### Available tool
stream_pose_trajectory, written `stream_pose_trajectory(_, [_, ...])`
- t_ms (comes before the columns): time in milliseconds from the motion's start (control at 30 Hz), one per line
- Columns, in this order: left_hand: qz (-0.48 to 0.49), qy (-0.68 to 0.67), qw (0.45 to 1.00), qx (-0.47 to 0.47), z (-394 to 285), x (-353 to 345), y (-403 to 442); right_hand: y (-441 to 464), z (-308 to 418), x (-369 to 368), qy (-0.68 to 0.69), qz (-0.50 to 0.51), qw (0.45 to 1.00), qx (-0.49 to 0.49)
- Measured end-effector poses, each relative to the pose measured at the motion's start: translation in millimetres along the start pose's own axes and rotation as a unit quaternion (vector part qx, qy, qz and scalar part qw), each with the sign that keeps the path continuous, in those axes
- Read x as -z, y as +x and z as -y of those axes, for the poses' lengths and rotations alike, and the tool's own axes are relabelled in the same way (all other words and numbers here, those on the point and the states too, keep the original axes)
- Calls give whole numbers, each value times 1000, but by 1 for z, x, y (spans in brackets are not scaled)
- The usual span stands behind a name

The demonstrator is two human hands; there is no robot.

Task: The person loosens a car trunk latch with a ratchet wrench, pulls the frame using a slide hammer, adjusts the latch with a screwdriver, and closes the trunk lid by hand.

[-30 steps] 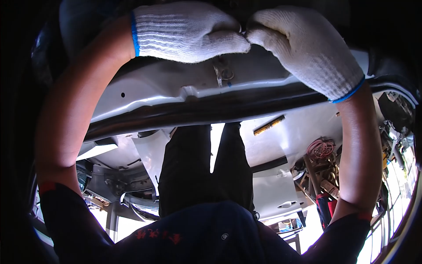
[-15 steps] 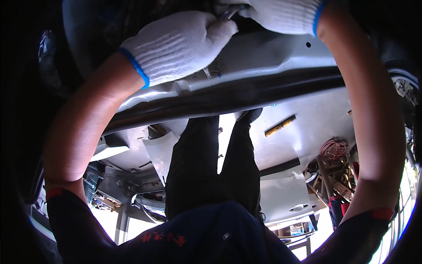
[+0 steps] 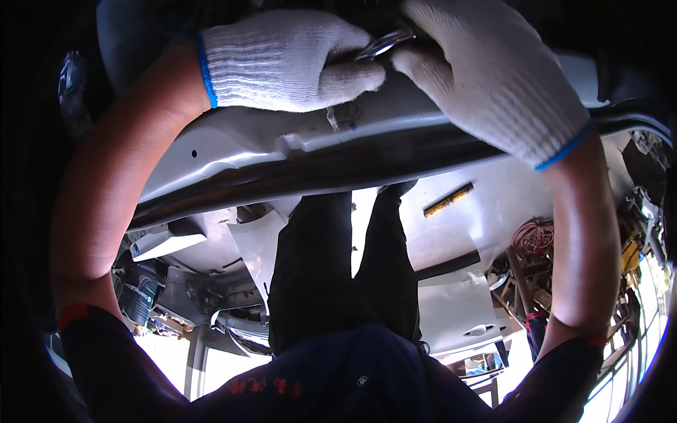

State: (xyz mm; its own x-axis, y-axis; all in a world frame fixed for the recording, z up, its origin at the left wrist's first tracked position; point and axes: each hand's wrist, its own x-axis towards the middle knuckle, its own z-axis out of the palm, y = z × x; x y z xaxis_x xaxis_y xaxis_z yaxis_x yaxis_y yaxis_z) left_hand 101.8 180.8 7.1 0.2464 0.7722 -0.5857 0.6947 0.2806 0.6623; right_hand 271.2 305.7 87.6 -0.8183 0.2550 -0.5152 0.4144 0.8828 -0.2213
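Observation:
My left hand [image 3: 289,62], in a white knit glove with a blue cuff, pinches a shiny metal tool [image 3: 385,44] between thumb and fingers. Only a short bright length of the tool shows, so its exact kind cannot be made out. At the tool's far end is my right hand [image 3: 497,81], gloved the same way. Its thumb and forefinger stand apart on either side of that end, with a dark gap between them. Both hands are over a grey painted metal car body panel [image 3: 240,144]. A small light-coloured fitting [image 3: 333,118] hangs below the left glove.
A black rubber seal [image 3: 296,173] runs along the panel edge, close to my dark-trousered legs [image 3: 317,261]. On the pale floor lies a yellow-brown strip [image 3: 448,200]. A coiled red hose [image 3: 533,238] and cluttered parts lie at right. A dark container [image 3: 138,299] stands at left.
My right hand has come down and turned, and its thumb and forefinger have spread at the tool's end. My left hand has shifted slightly left and levelled, still gripping the tool.

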Motion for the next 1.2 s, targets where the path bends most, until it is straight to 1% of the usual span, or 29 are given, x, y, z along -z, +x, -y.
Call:
stream_pose_trajectory(67, [-32,-1,996,-79,13,-8,2,-8,-3,-7,0,-39,999,8])
stream_pose_trajectory(167, [4,46,994,-102,10,4,6,-15,-10,-31,-1,-132,990,45])
stream_pose_trajectory(200, [15,43,989,-139,12,8,10,-19,-10,-43,-13,-180,982,57])
stream_pose_trajectory(267, [131,86,980,-122,-11,39,14,-24,-3,-49,5,-226,973,47])
stream_pose_trajectory(367, [109,96,967,-208,-3,39,11,-33,7,-62,46,-290,955,29])
stream_pose_trajectory(400, [115,109,965,-211,1,36,16,-36,10,-63,54,-303,951,24])
stream_pose_trajectory(433, [121,123,961,-214,2,37,20,-40,13,-59,49,-300,952,20])
stream_pose_trajectory(500, [91,102,958,-253,2,40,16,-43,18,-51,41,-259,965,-7])
stream_pose_trajectory(533, [92,96,956,-262,1,42,15,-44,21,-44,38,-217,975,-32])
stream_pose_trajectory(567, [93,91,954,-270,0,44,14,-46,22,-43,38,-201,978,-43])
stream_pose_trajectory(667, [140,90,949,-267,-2,49,20,-50,29,-38,38,-159,983,-80])
stream_pose_trajectory(800, [169,88,944,-271,-3,51,27,-52,39,-33,41,-138,983,-113])
stream_pose_trajectory(867, [134,91,948,-276,1,45,27,-53,42,-31,37,-136,983,-119])
stream_pose_trajectory(933, [60,92,953,-281,12,21,25,-54,45,-31,39,-137,982,-126])
stream_pose_trajectory(1033, [70,77,955,-277,15,20,27,-56,48,-31,44,-138,979,-141])
stream_pose_trajectory(1133, [76,91,953,-278,15,20,27,-56,51,-31,35,-130,980,-149])
stream_pose_trajectory(1200, [72,86,948,-299,16,21,29,-56,53,-28,30,-126,980,-153])
